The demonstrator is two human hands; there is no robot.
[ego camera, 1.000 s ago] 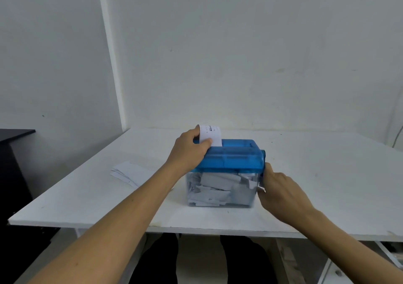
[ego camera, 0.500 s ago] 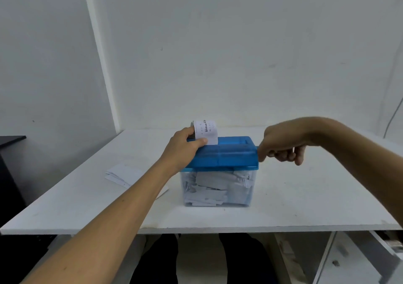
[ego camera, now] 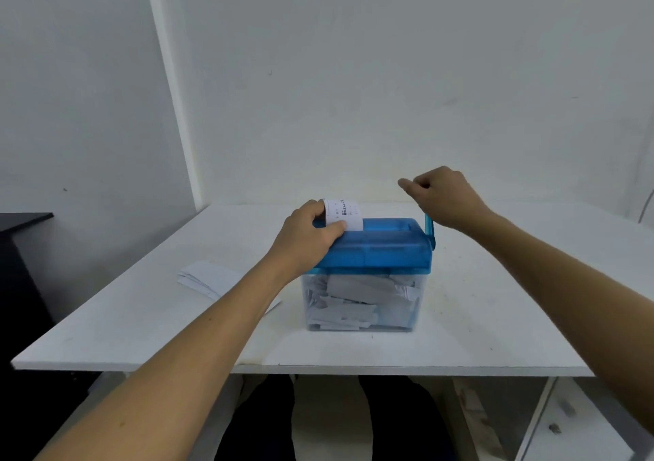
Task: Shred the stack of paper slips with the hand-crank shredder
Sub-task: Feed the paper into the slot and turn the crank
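Observation:
The hand-crank shredder (ego camera: 375,248) has a blue lid on a clear bin holding paper shreds (ego camera: 357,301). It stands mid-table. A printed paper slip (ego camera: 345,214) sticks upright out of the lid's slot at its left end. My left hand (ego camera: 308,237) rests on the lid's left end and pinches the slip between thumb and fingers. My right hand (ego camera: 442,198) is curled above the shredder's right end, at the top of the blue crank arm (ego camera: 429,228); the crank knob is hidden inside the fist. A stack of white paper slips (ego camera: 207,278) lies on the table to the left.
The white table (ego camera: 513,301) meets a white wall at the back. A black cabinet (ego camera: 21,266) stands off the table's left edge. White shelving (ego camera: 566,421) sits under the table at the right, and my dark-clothed legs show below the front edge.
My right hand has swung from low beside the bin, up past the lid's right end, to above it, and the crank arm now points up. The left hand keeps pinching the slip.

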